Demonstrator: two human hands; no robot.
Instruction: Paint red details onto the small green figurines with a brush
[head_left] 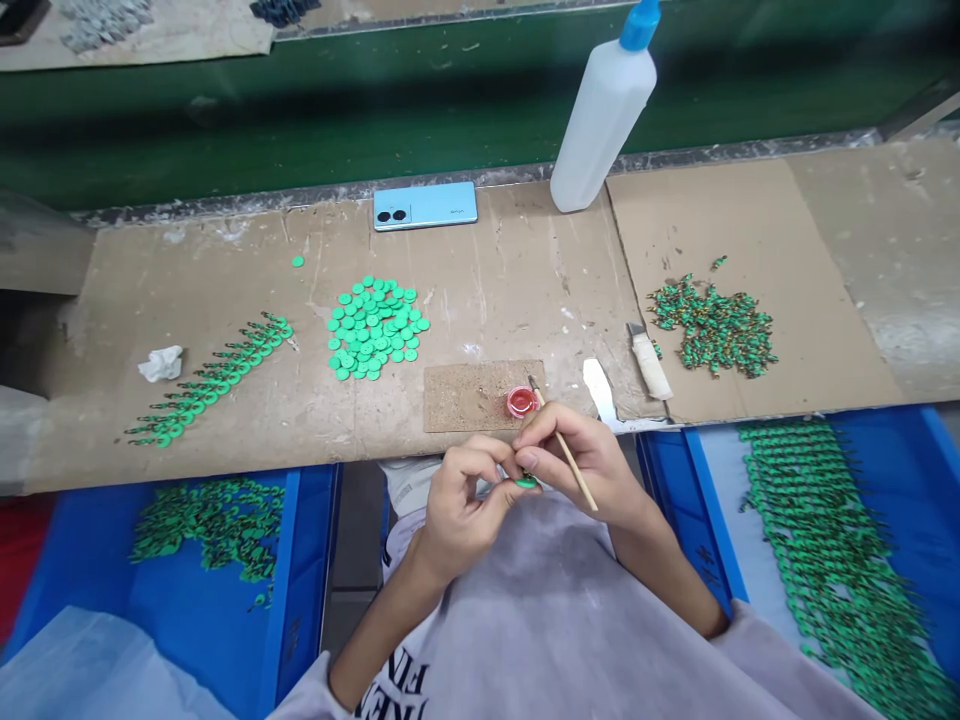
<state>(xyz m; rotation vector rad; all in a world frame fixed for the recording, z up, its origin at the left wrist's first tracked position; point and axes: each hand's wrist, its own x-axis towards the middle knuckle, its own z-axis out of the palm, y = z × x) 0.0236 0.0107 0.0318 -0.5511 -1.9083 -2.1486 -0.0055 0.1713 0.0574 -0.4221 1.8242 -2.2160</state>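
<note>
Head view: left hand [461, 500] pinches a green disc [526, 482], right hand [581, 455] grips the brush [564, 448], seemingly mid-gluing; next needs careful dabbing.

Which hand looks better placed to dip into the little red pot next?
Probably the right hand: it holds the thin brush, whose tip sits just beside the red pot. The left hand is busy pinching a green disc with its fingers.

Grey lettered top [555, 610], short sleeves, bare forearms
</note>
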